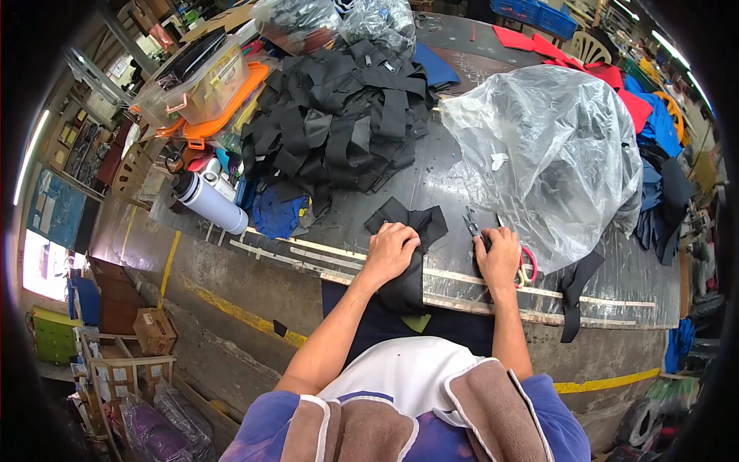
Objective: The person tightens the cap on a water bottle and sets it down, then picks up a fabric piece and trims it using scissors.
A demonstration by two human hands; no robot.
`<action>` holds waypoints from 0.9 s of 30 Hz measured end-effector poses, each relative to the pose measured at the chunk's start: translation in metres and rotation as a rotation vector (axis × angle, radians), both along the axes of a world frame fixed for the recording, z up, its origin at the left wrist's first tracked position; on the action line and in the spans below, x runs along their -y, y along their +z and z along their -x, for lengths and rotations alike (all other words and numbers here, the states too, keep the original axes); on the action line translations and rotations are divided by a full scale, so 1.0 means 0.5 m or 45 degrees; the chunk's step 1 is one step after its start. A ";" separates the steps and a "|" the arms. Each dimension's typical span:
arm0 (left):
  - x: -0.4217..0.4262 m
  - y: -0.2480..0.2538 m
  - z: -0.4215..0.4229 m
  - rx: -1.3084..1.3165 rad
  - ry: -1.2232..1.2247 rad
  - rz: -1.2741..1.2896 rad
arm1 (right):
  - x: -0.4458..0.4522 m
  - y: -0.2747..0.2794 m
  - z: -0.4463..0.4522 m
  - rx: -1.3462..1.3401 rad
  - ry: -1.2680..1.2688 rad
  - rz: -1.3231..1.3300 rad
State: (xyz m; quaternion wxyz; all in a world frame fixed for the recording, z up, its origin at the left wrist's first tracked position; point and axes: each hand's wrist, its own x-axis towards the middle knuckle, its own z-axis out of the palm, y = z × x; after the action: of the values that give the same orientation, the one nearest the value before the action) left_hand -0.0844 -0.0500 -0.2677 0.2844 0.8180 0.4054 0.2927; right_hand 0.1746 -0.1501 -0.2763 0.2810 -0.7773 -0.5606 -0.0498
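Observation:
My left hand [392, 250], fingers curled together, grips a black fabric strip piece [427, 223] at the table's front edge. Part of that fabric spreads flat beyond my fingers, and its lower end hangs over the edge towards my lap. In my right hand [500, 256] is a small pair of thread snips [472, 225], its dark tips pointing away from me; the palm hides the rest. Red-handled scissors [528, 266] lie just right of that hand. Further back rises a large heap of black fabric pieces [339, 115], some with zipper pulls.
A big clear plastic bag [546, 154] bulges on the right of the table [431, 173]. One black strip [577, 292] hangs over the front edge. At left stand a water bottle [209, 203], blue fabric [279, 212] and clear plastic bins [204, 88]. Red fabric [539, 46] lies at the back.

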 end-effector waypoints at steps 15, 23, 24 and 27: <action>0.000 -0.001 -0.003 -0.018 -0.001 0.058 | 0.012 0.035 0.074 -0.620 0.178 0.123; 0.000 0.003 0.000 -0.029 0.006 0.084 | 0.017 0.070 0.123 -0.710 0.300 0.197; 0.000 0.002 0.000 -0.028 0.007 0.086 | 0.016 0.071 0.127 -0.710 0.300 0.196; 0.001 -0.002 -0.001 -0.025 0.000 0.086 | 0.016 0.068 0.136 -0.612 0.372 0.137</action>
State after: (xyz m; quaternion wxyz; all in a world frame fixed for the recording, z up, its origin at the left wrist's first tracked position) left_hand -0.0837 -0.0507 -0.2688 0.3079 0.8106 0.4180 0.2709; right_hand 0.1065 -0.1582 -0.2421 0.3683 -0.6916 -0.5858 0.2070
